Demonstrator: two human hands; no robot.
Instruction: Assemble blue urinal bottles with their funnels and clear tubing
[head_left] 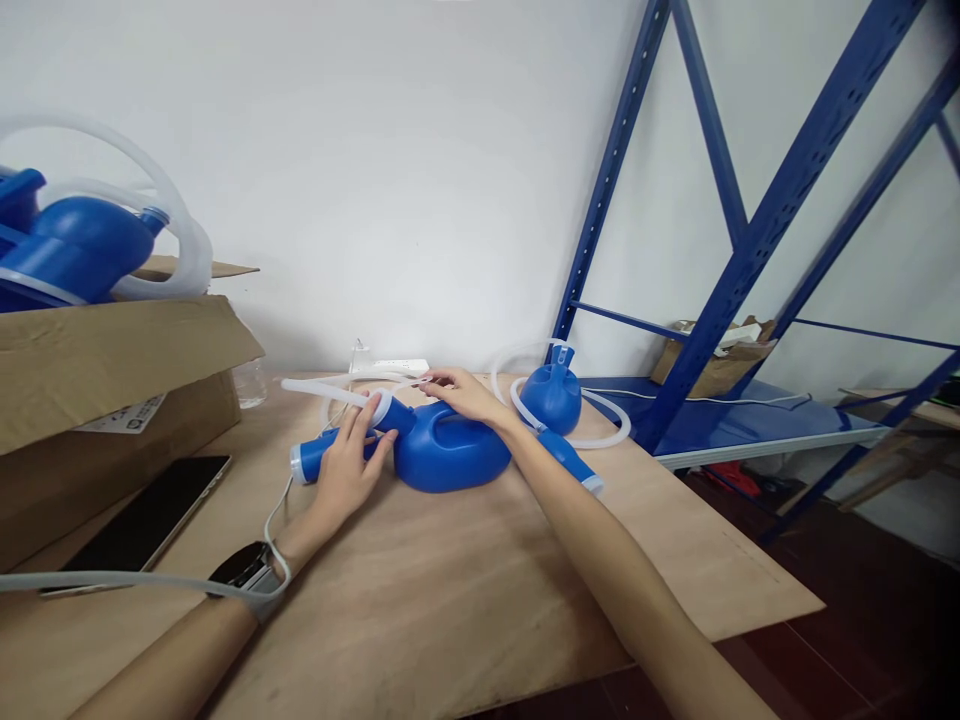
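Observation:
A blue plastic bottle (454, 460) with a moulded handle lies on its side on the wooden table. My left hand (351, 462) grips its neck, thumb on the near side and fingers over the pale collar. From that collar a translucent hose (322, 390) runs out to the left. Beyond the bottle, my right hand (466, 393) pinches a thin whitish length of tubing at its fingertips; its far end is hard to make out. Partly behind my left hand lies a blue cylindrical piece (309, 462) with a pale cap.
Another blue bottle (551, 400) with coiled hose stands right, beside a blue capped cylinder (570, 458). At left are a cardboard box (120, 350) holding blue bottles and a dark phone (150, 520). A power strip (397, 367) lies by the wall; blue shelving (720, 300) rises right.

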